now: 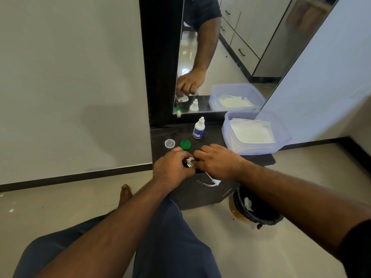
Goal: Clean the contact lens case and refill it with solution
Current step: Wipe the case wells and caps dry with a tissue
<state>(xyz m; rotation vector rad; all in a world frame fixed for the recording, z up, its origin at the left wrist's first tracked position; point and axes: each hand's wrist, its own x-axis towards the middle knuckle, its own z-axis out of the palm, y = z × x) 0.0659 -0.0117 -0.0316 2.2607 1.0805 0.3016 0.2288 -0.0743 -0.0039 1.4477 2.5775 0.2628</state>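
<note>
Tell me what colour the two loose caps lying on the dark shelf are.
One cap is green, the other cap clear; the head view shows both.

Both hands [197, 164] curled, fingertips meeting, forearms extended

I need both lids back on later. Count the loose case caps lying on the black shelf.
2. The clear cap lies near the shelf's left edge; the green cap lies just right of it, beyond the left hand. The hands may hide others.
</note>
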